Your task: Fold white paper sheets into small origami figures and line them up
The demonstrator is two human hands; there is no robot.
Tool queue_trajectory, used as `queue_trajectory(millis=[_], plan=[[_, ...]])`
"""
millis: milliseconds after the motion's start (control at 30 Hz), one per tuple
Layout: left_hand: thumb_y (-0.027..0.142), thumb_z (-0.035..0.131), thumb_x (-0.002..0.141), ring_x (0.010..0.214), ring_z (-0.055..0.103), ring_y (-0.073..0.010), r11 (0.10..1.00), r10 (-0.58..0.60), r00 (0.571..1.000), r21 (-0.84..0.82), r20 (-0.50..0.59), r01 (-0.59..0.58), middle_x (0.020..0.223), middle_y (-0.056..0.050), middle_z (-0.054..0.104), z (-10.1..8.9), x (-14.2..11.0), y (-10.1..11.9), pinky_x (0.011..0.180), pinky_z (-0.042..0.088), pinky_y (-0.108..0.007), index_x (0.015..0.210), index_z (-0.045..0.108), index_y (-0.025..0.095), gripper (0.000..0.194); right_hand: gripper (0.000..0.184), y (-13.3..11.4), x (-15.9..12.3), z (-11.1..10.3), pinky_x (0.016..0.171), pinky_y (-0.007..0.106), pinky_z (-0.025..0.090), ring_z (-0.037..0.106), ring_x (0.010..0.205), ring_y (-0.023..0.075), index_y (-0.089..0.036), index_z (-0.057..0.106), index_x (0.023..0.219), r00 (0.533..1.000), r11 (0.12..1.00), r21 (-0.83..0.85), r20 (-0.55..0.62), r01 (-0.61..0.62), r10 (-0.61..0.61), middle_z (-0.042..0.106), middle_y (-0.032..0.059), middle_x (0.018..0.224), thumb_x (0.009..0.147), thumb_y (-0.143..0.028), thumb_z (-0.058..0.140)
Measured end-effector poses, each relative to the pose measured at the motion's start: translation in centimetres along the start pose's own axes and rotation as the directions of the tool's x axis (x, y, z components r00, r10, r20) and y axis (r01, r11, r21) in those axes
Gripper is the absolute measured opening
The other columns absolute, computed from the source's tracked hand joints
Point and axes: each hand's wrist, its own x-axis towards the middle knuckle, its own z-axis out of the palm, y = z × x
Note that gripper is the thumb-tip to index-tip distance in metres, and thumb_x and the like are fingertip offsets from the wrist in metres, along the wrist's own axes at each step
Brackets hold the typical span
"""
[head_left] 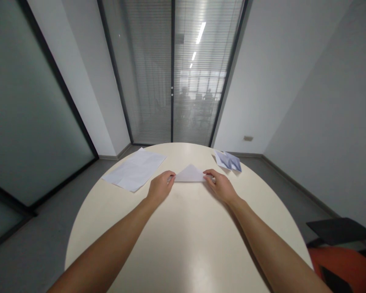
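Between my two hands lies a white sheet of paper (pixel 190 174) folded into a triangle, its point away from me and its long straight edge towards me. My left hand (pixel 162 186) pinches the left corner between thumb and fingers. At the opposite corner, my right hand (pixel 220 184) grips the paper in the same way. The fingers cover both end corners. Left of my left hand, flat white sheets of paper (pixel 136 169) lie on the table. Beyond my right hand stands a creased, folded piece of paper (pixel 228 161), its surface partly in bluish shade.
The round cream table (pixel 171 244) has its far edge close behind the papers. An orange and black chair (pixel 338 260) is at the lower right. Past the table are a glass partition with blinds (pixel 152 81) and a white wall with a socket (pixel 248 138).
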Motion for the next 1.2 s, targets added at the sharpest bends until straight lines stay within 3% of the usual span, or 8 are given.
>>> queue_trajectory(millis=[200, 367, 467, 567, 700, 833, 1033, 1200], plan=[[0.028, 0.056, 0.095, 0.1, 0.069, -0.0207, 0.99, -0.075, 0.99, -0.126, -0.117, 0.06, 0.109, -0.003, 0.074, 0.3, 0.0, 0.0, 0.087, 0.052, -0.032, 0.113, 0.062, 0.025, 0.019, 0.046, 0.2, 0.6, 0.5, 0.075, 0.035, 0.054, 0.065, 0.08, 0.0211, -0.021, 0.054, 0.131, 0.99, 0.948, 0.316, -0.112, -0.043, 0.082, 0.07, 0.0075, 0.101, 0.091, -0.043, 0.056], [0.028, 0.057, 0.095, 0.101, 0.069, -0.0208, 0.97, -0.107, 0.979, -0.234, -0.175, 0.064, 0.11, -0.005, 0.073, 0.4, 0.1, 0.3, 0.089, 0.052, -0.033, 0.116, 0.059, 0.023, 0.022, 0.054, -0.2, 1.0, 0.3, 0.058, 0.028, 0.047, 0.052, 0.062, 0.0165, -0.021, 0.053, 0.132, 0.973, 0.931, 0.357, -0.177, -0.079, 0.151, 0.052, -0.0033, 0.072, 0.087, -0.049, 0.059], [0.026, 0.058, 0.093, 0.097, 0.07, -0.0211, 0.96, -0.141, 0.98, -0.26, -0.144, 0.1, 0.106, -0.005, 0.074, 0.7, 0.2, 0.0, 0.088, 0.052, -0.034, 0.117, 0.057, 0.023, 0.024, 0.058, 0.0, 1.0, 0.4, 0.053, 0.027, 0.042, 0.047, 0.056, 0.0148, -0.019, 0.052, 0.133, 0.97, 0.914, 0.392, -0.159, -0.107, 0.182, 0.045, -0.0063, 0.067, 0.084, -0.049, 0.062], [0.025, 0.06, 0.092, 0.095, 0.071, -0.0214, 0.965, -0.172, 0.984, -0.209, -0.039, 0.16, 0.103, -0.003, 0.075, 1.2, 0.0, -0.5, 0.087, 0.052, -0.034, 0.119, 0.055, 0.025, 0.027, 0.055, 0.6, 0.8, 0.6, 0.056, 0.028, 0.043, 0.052, 0.059, 0.0164, -0.019, 0.055, 0.13, 0.975, 0.937, 0.323, -0.128, -0.132, 0.181, 0.051, -0.0044, 0.069, 0.083, -0.048, 0.063], [0.025, 0.064, 0.09, 0.095, 0.07, -0.0226, 0.98, -0.195, 0.978, -0.032, 0.073, 0.198, 0.109, -0.003, 0.075, 1.5, -0.3, -0.7, 0.084, 0.051, -0.035, 0.123, 0.052, 0.027, 0.035, 0.047, 0.8, 0.2, 0.7, 0.064, 0.031, 0.046, 0.062, 0.069, 0.0201, -0.022, 0.058, 0.127, 0.981, 0.98, 0.064, -0.017, -0.19, 0.191, 0.065, 0.0011, 0.078, 0.085, -0.041, 0.064], [0.021, 0.064, 0.089, 0.104, 0.065, -0.0244, 0.988, -0.125, 0.987, 0.109, 0.105, 0.113, 0.113, -0.005, 0.071, 1.3, -0.5, -0.1, 0.091, 0.049, -0.037, 0.124, 0.053, 0.023, 0.037, 0.04, -0.2, -0.3, 0.3, 0.073, 0.033, 0.048, 0.067, 0.081, 0.0226, -0.022, 0.058, 0.127, 0.988, 0.982, -0.14, 0.076, -0.126, 0.137, 0.073, 0.0057, 0.095, 0.088, -0.032, 0.061], [0.011, 0.059, 0.089, 0.117, 0.057, -0.0257, 0.979, 0.073, 0.989, 0.179, 0.126, -0.095, 0.128, -0.007, 0.065, 1.1, -0.4, 0.9, 0.099, 0.045, -0.041, 0.121, 0.062, 0.021, 0.034, 0.031, -2.3, -0.1, -0.5, 0.093, 0.044, 0.048, 0.062, 0.108, 0.0316, -0.019, 0.067, 0.119, 0.998, 0.936, -0.35, 0.058, 0.032, -0.012, 0.071, 0.0134, 0.113, 0.09, -0.024, 0.057], [0.003, 0.05, 0.09, 0.117, 0.061, -0.0208, 0.974, 0.199, 0.941, 0.051, 0.273, -0.22, 0.127, -0.004, 0.069, 1.9, -0.2, 1.1, 0.106, 0.045, -0.037, 0.116, 0.071, 0.021, 0.037, 0.045, -3.8, -0.8, 0.7, 0.112, 0.043, 0.04, 0.052, 0.131, 0.0269, -0.019, 0.058, 0.138, 0.959, 0.96, -0.132, 0.18, 0.245, -0.22, 0.059, 0.0122, 0.141, 0.101, -0.038, 0.042]])
